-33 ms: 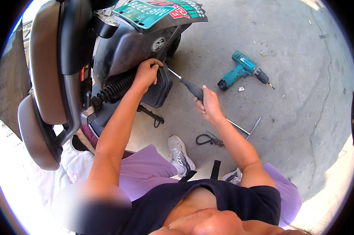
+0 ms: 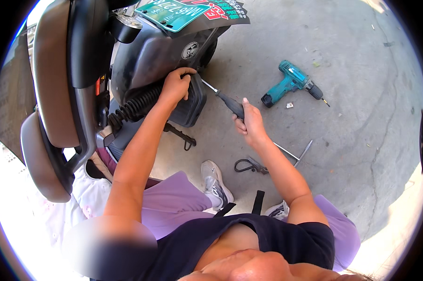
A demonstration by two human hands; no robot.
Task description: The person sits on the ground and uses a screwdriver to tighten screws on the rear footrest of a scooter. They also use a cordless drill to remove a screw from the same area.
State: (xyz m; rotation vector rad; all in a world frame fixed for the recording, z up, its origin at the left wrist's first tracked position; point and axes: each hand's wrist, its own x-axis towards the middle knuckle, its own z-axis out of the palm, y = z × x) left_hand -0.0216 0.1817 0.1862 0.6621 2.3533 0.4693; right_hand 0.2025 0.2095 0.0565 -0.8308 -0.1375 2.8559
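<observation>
My right hand (image 2: 252,123) is closed round the dark handle of a screwdriver (image 2: 230,105). The shaft points up and left, its tip meeting the rear of a dark electric scooter (image 2: 143,61), though the exact contact spot is hidden. Close to that tip, my left hand (image 2: 176,86) rests against the scooter's body with its forefinger stretched along the edge and the other fingers curled. What those fingers grip, if anything, cannot be made out. Just below them sits a black plastic housing (image 2: 192,105), beside a black coil-spring shock absorber (image 2: 136,105).
A teal cordless drill (image 2: 289,84) with a bit fitted lies on the concrete floor, near a small white scrap (image 2: 289,105). By my right forearm are a metal T-handle wrench (image 2: 304,153) and dark-handled scissors (image 2: 251,165). The scooter's stand (image 2: 183,136) juts out; its brown seat (image 2: 54,75) rises left.
</observation>
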